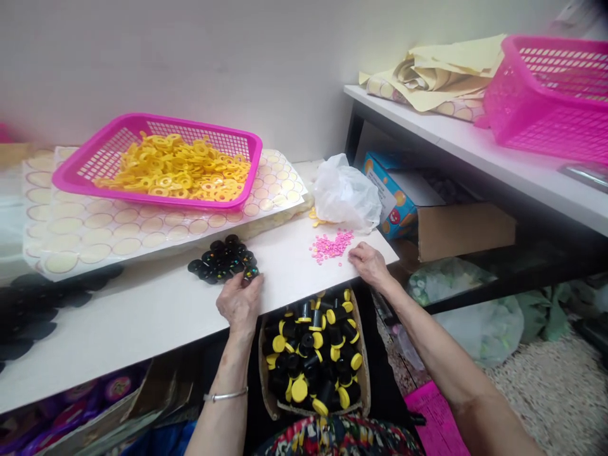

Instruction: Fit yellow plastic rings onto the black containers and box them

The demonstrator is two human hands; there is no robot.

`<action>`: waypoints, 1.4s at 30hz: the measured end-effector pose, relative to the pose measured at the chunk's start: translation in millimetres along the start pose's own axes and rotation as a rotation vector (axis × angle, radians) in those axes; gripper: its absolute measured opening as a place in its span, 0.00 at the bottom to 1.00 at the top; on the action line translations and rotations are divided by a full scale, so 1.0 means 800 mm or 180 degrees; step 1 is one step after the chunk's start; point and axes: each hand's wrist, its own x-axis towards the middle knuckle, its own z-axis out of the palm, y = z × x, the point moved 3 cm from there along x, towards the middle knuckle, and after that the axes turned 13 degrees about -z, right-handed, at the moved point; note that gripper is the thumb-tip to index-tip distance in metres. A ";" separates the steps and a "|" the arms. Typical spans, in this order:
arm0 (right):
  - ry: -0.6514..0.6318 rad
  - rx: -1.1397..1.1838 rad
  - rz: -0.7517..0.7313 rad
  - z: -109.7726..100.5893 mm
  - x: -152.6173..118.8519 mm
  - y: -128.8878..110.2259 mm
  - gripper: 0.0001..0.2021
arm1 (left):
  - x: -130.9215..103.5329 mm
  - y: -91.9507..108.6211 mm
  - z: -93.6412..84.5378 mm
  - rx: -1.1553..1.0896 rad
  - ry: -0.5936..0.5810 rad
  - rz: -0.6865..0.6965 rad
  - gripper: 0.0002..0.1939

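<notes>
My left hand (240, 299) is at the near edge of a cluster of black round pieces (223, 259) on the white table, its fingers closed around one of them. Small coloured bits show on several of these pieces. To the right, my right hand (369, 262) rests at the table's edge beside a scatter of small pink pieces (331, 247). Its fingertips are pinched together, and anything between them is too small to make out. Below and between my hands, a cardboard box (365, 373) holds many black pieces with yellow caps (299, 389).
A pink basket (249, 190) of yellow rings stands on patterned sheets (128, 229) at the back left. A crumpled white plastic bag (346, 193) lies behind the pink pieces. Dark discs (28, 310) lie far left. Another pink basket (546, 120) sits on the right shelf (456, 149).
</notes>
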 end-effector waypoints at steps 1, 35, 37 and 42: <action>-0.0041 -0.0139 0.0001 0.000 0.001 -0.003 0.09 | -0.006 0.002 0.004 -0.0075 -0.0132 0.0080 0.17; -0.0450 0.0045 -0.0840 0.034 0.055 -0.147 0.11 | -0.067 0.060 0.064 0.0205 -0.1337 0.1427 0.08; -0.0476 -0.0020 -0.0759 0.035 0.055 -0.148 0.11 | -0.067 0.059 0.064 0.0212 -0.1358 0.1420 0.08; -0.0247 0.0340 -0.1039 0.037 0.051 -0.143 0.12 | -0.068 0.059 0.064 0.0179 -0.1359 0.1452 0.06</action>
